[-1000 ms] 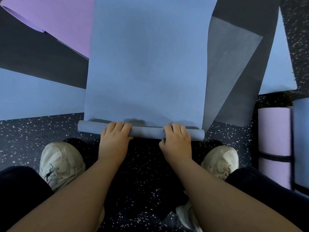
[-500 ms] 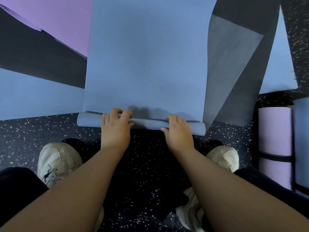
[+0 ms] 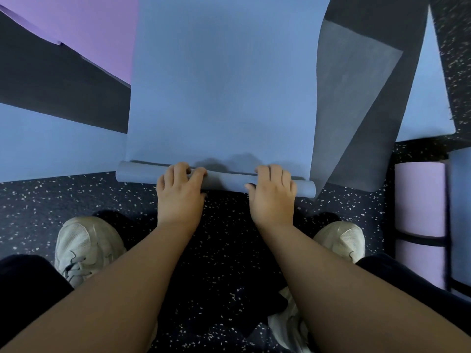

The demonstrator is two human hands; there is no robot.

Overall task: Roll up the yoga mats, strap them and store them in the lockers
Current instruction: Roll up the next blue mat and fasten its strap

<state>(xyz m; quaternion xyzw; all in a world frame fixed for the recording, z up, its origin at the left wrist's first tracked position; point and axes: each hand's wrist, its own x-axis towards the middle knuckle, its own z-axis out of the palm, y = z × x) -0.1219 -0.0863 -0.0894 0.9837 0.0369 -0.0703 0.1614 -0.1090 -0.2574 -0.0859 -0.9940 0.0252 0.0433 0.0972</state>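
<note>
Early going: both hands, left point(image 3: 179, 197) and right point(image 3: 272, 200), curl over the blue mat's point(image 3: 224, 80) thin roll point(image 3: 226, 181) on the floor, several mats still flat, one strapped purple roll point(image 3: 420, 220) waiting beside.

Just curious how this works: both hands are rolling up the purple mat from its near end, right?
Not quite. The head view shows both the left hand and the right hand rolling up the blue mat from its near end. The purple mat lies flat at the far left, untouched.
</note>
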